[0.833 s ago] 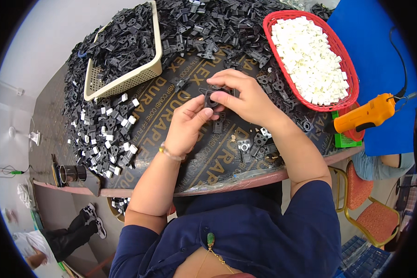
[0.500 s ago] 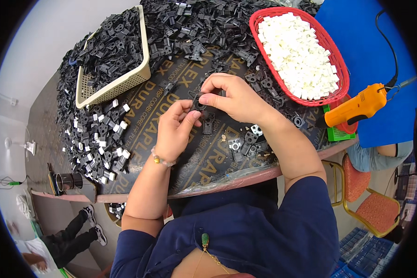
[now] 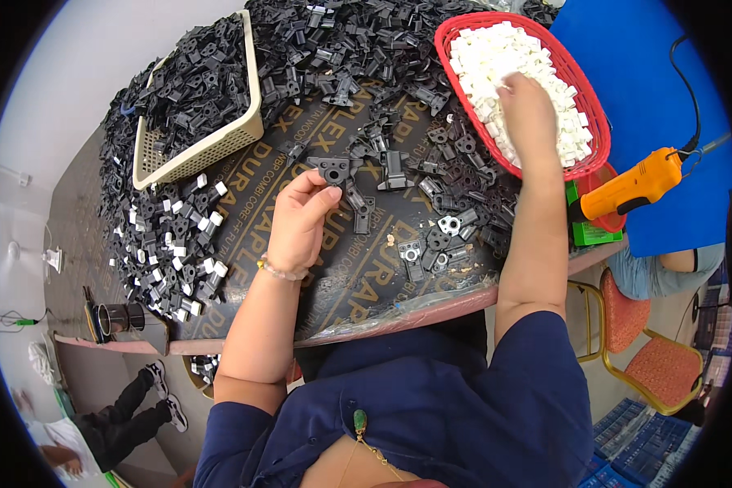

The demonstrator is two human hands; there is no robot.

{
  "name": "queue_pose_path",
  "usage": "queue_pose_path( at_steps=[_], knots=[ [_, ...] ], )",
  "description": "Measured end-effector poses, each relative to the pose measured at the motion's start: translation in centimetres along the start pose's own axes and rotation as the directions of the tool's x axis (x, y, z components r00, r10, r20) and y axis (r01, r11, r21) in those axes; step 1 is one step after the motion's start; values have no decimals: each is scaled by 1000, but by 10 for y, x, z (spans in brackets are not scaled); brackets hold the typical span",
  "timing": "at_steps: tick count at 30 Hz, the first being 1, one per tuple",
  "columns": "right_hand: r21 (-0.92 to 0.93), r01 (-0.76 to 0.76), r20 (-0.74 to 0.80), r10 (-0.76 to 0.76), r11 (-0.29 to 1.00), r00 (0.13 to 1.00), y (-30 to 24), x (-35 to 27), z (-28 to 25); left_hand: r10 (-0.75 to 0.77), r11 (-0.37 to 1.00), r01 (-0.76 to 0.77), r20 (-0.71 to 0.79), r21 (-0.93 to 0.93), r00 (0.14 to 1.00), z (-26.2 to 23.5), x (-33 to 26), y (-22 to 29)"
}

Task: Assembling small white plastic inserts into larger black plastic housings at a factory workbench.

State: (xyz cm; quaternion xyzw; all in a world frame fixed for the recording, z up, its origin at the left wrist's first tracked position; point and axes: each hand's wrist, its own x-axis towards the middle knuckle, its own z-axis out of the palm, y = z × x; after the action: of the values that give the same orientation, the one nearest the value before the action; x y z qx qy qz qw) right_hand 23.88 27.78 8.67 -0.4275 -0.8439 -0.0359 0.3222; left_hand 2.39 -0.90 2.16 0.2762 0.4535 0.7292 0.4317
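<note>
In the head view, my left hand (image 3: pixel 297 224) is raised above the dark surface (image 3: pixel 329 281), fingers (image 3: pixel 327 197) pinching a black part (image 3: pixel 333 169). My right arm (image 3: pixel 533 244) stretches forward, its hand (image 3: pixel 532 122) over white pieces (image 3: pixel 557 85) in a red basket (image 3: pixel 603 130); blur hides whether it grips any. A red-seated chair (image 3: pixel 665 379) stands beyond the surface.

Black part (image 3: pixel 333 169): broad flange, round hole (facing up toward the wearer), pinched in left hand (image 3: pixel 295 224), over the tabletop (image 3: pixel 342 285), inward from its near edge | White pieces (image 3: pixel 508 53): small, blocky, heaped loose within red basket's (image 3: pixel 601 138) rim
</note>
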Motion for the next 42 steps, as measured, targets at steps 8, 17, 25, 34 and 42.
queue_pose_path(
  at_steps=[8, 17, 25, 34, 42],
  knots=[
    [-225, -33, 256, 92, 974, 962, 27, 5, 11, -40, 991, 37, -23, -127, 999, 8, -3, 10],
    [842, -209, 267, -47, 497, 963, -70, -23, 12, -24, 970, 1, -95, -242, 995, -5, 3, 2],
    [722, -691, 637, -350, -41, 687, -151, -80, 36, 42, 969, -77, -150, -236, 988, 1, 3, 6],
    [695, -710, 650, -323, -112, 688, -159, -87, 34, 284, 958, -273, -186, 83, 941, 5, -1, 4],
    [903, -430, 378, -488, 7, 787, -162, -87, 38, -32, 959, 43, 45, -278, 998, 10, -7, 36]
  ],
)
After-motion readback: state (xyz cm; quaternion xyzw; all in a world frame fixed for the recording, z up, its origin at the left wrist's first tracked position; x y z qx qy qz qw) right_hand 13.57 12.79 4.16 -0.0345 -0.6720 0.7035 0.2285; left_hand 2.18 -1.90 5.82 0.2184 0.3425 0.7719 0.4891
